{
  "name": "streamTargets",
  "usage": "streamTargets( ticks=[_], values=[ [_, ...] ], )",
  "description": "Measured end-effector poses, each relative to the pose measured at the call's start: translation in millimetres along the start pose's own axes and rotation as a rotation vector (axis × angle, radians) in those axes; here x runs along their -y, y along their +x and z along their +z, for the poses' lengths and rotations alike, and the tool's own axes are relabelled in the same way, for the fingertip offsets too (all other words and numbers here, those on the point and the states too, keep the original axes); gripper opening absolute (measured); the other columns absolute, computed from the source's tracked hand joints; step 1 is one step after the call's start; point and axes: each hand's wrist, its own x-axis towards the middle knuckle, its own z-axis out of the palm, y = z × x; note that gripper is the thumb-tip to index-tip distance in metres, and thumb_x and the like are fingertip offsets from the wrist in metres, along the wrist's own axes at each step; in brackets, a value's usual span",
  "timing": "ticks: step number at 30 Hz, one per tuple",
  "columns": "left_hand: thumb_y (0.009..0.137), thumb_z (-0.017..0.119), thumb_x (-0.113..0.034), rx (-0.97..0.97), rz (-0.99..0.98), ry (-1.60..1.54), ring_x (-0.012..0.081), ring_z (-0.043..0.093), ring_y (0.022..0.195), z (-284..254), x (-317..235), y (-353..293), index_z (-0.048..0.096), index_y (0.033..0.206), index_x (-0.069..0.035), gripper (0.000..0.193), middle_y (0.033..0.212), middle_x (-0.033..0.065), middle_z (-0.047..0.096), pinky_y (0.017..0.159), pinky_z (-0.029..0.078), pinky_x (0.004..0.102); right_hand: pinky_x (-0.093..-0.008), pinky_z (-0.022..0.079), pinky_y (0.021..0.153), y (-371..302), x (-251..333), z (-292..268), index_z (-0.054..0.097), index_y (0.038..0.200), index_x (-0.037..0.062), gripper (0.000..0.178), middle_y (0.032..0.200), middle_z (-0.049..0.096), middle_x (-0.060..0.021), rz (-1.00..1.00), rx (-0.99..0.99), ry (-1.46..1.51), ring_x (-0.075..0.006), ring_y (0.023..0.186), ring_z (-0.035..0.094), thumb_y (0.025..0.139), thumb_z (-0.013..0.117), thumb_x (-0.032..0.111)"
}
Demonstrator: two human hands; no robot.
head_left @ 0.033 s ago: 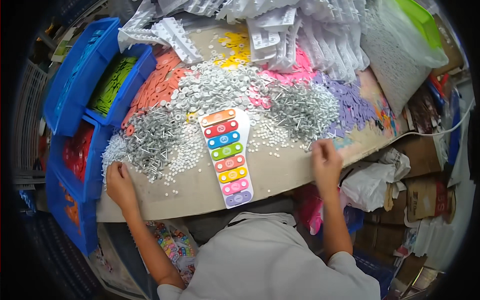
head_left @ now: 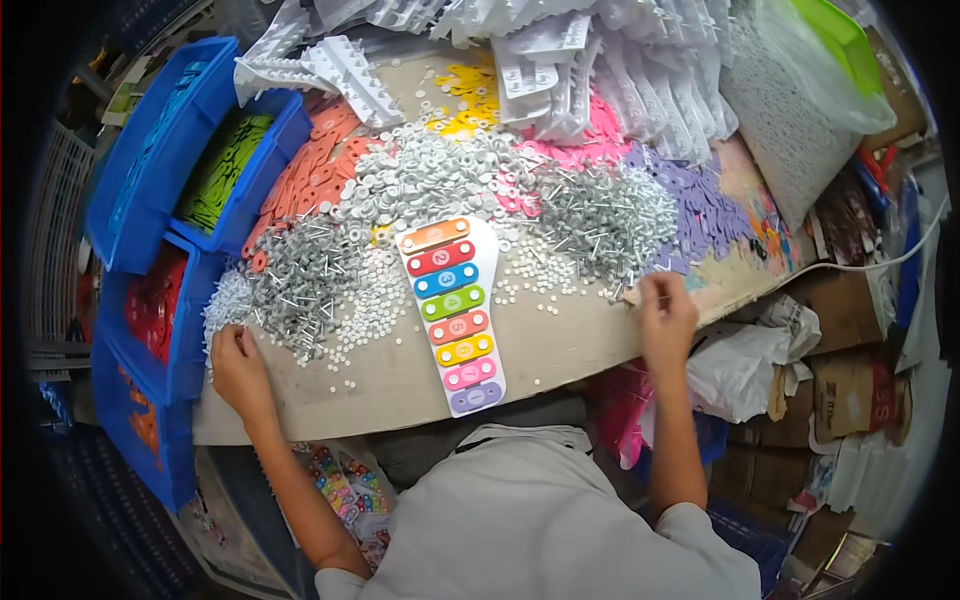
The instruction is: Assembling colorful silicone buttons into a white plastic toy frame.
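Note:
A toy xylophone (head_left: 455, 312) with several coloured bars on a white base lies in the middle of the table, its narrow end toward me. My left hand (head_left: 238, 365) rests on the table at the left with curled fingers, at the edge of a heap of grey metal pins (head_left: 300, 280) and small white beads (head_left: 225, 300). My right hand (head_left: 665, 315) is at the table's right front edge, fingertips touching the near side of a second pin heap (head_left: 600, 215). Whether either hand holds a piece is hidden by the fingers.
White round washers (head_left: 430, 175) are piled behind the xylophone, over orange, yellow, pink and purple foam shapes. Blue bins (head_left: 150, 170) of coloured bars stand at the left. White plastic frames (head_left: 600, 60) are stacked at the back, with bags and cardboard boxes (head_left: 850, 390) at the right.

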Motion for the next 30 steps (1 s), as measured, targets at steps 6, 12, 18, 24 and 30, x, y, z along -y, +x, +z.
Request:
streamTargets(
  ticks=[6,12,18,24,30],
  values=[
    [0.096,0.06,-0.014,-0.125,0.195,0.101,0.0343,0.062,0.085,11,11,0,0.062,0.097,-0.002,0.012,0.096,0.0144,0.064,0.074,0.049,0.0451,-0.0323,0.049,0.073,35,-61,-32,0.06,0.097,-0.0025,0.009,0.088,0.061,-0.0112,-0.099,0.002,-0.255,-0.0211,0.079,0.061,0.093,0.061,0.006],
    [0.097,0.062,-0.008,0.156,-0.062,-0.743,0.0125,0.062,0.081,-43,-67,-35,0.064,0.102,-0.001,0.008,0.088,0.0035,0.065,0.074,0.049,0.0275,-0.0329,0.047,0.07,41,-83,-29,0.059,0.095,-0.001,0.01,0.081,0.058,-0.0105,-0.159,-0.047,-0.279,-0.0196,0.074,0.056,0.095,0.061,0.009],
    [0.091,0.071,-0.004,0.689,-0.25,-1.277,0.0071,0.062,0.076,-47,-120,-89,0.071,0.098,0.0,0.009,0.086,0.0019,0.069,0.069,0.048,0.022,-0.0209,0.033,0.058,-19,-6,5,0.056,0.09,0.0044,0.012,0.074,0.046,0.0058,-0.05,0.009,0.145,-0.0025,0.066,0.039,0.099,0.059,0.012],
    [0.09,0.071,-0.003,1.15,-0.422,-1.491,0.0077,0.064,0.071,-43,-137,-114,0.072,0.103,0.004,0.015,0.085,0.0087,0.073,0.061,0.049,0.0195,-0.0213,0.029,0.052,-77,67,31,0.055,0.088,0.0063,0.008,0.067,0.045,0.0082,0.295,0.767,0.64,-0.0017,0.058,0.038,0.094,0.06,0.008],
    [0.091,0.07,-0.003,1.148,-0.427,-1.507,0.0069,0.063,0.071,-35,-137,-126,0.071,0.103,0.003,0.014,0.086,0.0082,0.073,0.06,0.048,0.0182,-0.02,0.025,0.05,-82,74,36,0.055,0.089,0.0049,0.01,0.064,0.045,0.0088,0.492,1.027,0.663,0.0002,0.055,0.037,0.094,0.061,0.009]
  ],
)
